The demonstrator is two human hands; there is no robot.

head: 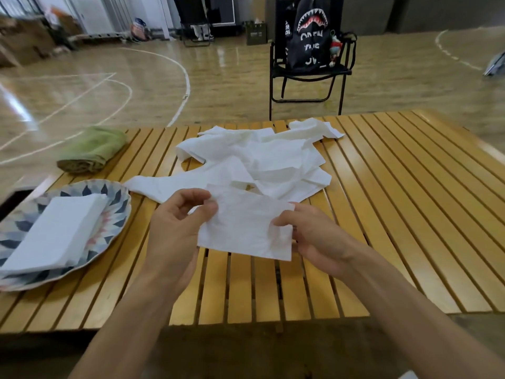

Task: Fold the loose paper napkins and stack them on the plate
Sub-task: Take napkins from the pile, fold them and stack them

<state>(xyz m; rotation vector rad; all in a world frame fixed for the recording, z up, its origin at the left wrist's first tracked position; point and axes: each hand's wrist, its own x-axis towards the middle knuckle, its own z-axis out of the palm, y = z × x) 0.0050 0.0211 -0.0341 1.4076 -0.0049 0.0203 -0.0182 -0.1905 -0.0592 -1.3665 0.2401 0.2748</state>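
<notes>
I hold one white paper napkin (247, 227) just above the slatted wooden table, in front of me. My left hand (175, 228) pinches its upper left corner; my right hand (317, 236) grips its right edge. Behind it lies a loose heap of crumpled white napkins (262, 160) across the table's middle. At the left, a patterned plate (114, 212) carries a stack of folded napkins (54, 233).
A rolled green towel (91, 149) lies at the table's far left corner. Beyond the table (396, 201) stands a black folding chair (308, 75) with a black backpack (308, 34) on it, on a wooden gym floor. The table's near edge is close to my forearms.
</notes>
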